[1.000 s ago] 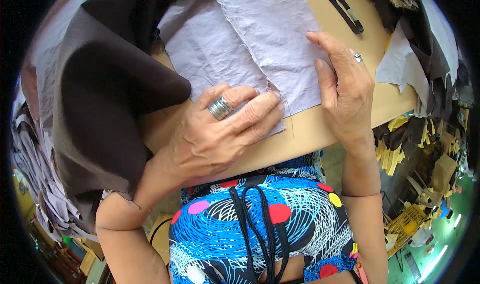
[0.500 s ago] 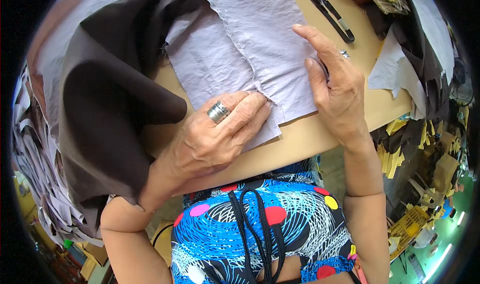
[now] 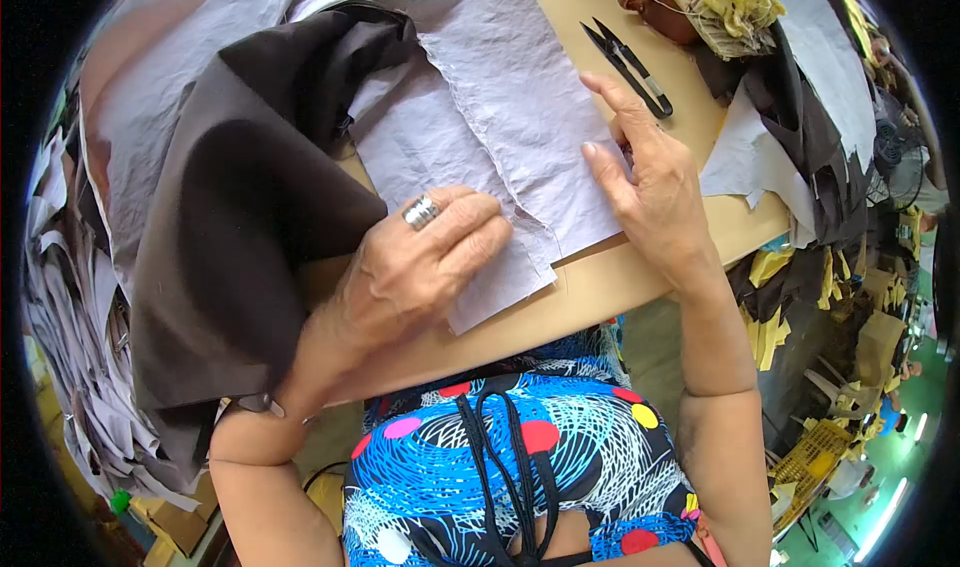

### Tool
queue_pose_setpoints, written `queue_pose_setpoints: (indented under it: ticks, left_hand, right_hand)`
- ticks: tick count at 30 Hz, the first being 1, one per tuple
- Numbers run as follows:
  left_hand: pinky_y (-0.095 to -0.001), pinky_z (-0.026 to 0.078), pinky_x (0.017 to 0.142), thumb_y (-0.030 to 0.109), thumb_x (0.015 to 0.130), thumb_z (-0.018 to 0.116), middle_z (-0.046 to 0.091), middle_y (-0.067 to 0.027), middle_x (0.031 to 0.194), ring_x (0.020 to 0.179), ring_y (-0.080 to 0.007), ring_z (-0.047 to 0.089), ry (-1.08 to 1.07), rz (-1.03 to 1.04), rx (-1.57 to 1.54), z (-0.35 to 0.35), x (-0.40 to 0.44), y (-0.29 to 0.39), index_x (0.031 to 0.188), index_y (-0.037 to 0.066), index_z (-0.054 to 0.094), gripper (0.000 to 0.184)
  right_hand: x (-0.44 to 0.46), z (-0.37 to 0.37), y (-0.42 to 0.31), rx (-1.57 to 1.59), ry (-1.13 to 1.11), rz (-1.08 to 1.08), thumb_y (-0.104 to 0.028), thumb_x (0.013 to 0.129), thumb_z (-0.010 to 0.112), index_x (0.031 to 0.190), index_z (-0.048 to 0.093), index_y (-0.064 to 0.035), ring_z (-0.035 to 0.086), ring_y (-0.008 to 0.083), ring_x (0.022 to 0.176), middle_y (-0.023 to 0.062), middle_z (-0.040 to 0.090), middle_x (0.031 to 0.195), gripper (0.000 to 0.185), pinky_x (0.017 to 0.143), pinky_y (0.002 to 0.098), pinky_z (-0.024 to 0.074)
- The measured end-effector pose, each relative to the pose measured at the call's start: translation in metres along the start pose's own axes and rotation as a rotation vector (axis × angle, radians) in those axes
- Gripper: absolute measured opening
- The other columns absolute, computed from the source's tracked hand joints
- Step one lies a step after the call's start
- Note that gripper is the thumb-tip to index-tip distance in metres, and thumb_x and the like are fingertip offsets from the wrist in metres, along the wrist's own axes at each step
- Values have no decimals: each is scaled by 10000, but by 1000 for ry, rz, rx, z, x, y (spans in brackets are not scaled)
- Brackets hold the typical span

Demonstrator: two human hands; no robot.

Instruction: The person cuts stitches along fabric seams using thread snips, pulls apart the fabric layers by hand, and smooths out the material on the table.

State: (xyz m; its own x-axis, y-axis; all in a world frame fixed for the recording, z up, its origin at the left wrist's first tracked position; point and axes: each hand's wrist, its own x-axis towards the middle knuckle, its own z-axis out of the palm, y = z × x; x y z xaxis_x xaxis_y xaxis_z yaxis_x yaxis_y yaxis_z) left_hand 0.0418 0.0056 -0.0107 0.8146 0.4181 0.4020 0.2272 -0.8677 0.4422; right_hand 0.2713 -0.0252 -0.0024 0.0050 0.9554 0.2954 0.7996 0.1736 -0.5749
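A pale lavender-grey cloth lies on the tan table, with a raw-edged seam running down its middle. Over its lower left part is my left hand, fingers curled together just left of the seam and a wide silver ring on one of them. The fingertips are tucked under, so whatever they hold is hidden. My right hand rests at the cloth's right edge, thumb and index finger apart. Just above it lies a pair of black thread snips. Dark brown fabric drapes beside and over my left forearm.
The tan tabletop has its front edge close to my body. At the upper right sit a brown object and a yellowish bundle. Grey and dark scraps hang off the right side. Layered cloth strips hang at the left.
My left hand has shifted left, off the seam, and its fingers are more curled. My right hand remains by the cloth's right edge. The whole view has shifted slightly.
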Motion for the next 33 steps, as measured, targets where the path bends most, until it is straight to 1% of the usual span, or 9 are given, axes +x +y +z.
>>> queue_pose_setpoints:
  ticks: [5,13,16,19,27,28,31,32,33]
  left_hand:
    - [-329,508,859,7,672,651,592,-118,1050,970,-268,605,-38,27,99,0,1,-2,999,2,639,327]
    - [-354,465,899,169,769,535,580,-1,1241,1037,-192,560,-85,177,296,1,-2,-1,1116,121,660,372]
    - [-366,423,940,195,789,509,567,20,1273,1053,-184,548,-105,136,363,6,-2,8,1161,140,644,399]
    - [-392,348,993,217,812,477,530,7,1313,1089,-194,506,-205,108,460,13,-3,24,1241,145,583,448]
    - [-410,321,1000,223,805,495,508,-33,1317,1107,-206,471,-171,61,378,20,0,30,1236,132,568,446]
    - [-412,323,999,222,805,500,513,-34,1313,1104,-201,476,-157,60,368,22,0,30,1234,129,569,445]
    - [-418,334,991,219,802,511,529,-35,1293,1091,-185,502,-114,64,347,26,-6,30,1227,126,574,440]
    - [-420,339,987,218,801,514,535,-35,1286,1087,-180,513,-101,73,339,28,-6,30,1224,126,576,438]
    - [-420,343,985,218,800,516,540,-36,1282,1088,-173,521,-93,90,326,30,-6,29,1220,125,579,435]
  right_hand:
    - [2,13,2,-6,19,-93,10,786,591,1294,519,-148,638,332,774,154,657,1038,538,676,411,500]
    - [6,13,14,-70,87,-190,-23,787,608,1251,541,-119,625,320,780,127,664,968,479,706,388,505]
    - [24,-5,18,-520,101,-131,-89,804,628,1194,541,-83,613,323,884,122,631,980,399,735,404,510]
    - [41,4,46,-638,197,-130,-145,814,644,1151,530,-56,592,329,958,127,591,1027,366,760,420,512]
    - [39,-16,39,-278,-65,-12,-57,831,584,1070,552,11,591,378,894,204,579,938,251,781,447,471]
    - [35,-17,39,-226,-6,-65,-56,851,577,1033,567,29,606,346,887,197,590,894,201,765,435,466]
    - [13,-38,-2,320,-10,352,-79,883,566,1028,565,27,616,309,883,183,603,883,180,746,413,472]
    - [5,-47,-14,258,-107,441,-94,911,548,1098,569,11,631,251,848,152,616,868,216,714,377,481]
    - [-4,-48,-19,174,-138,277,-102,907,556,1151,563,-10,631,244,817,140,616,891,261,696,364,484]
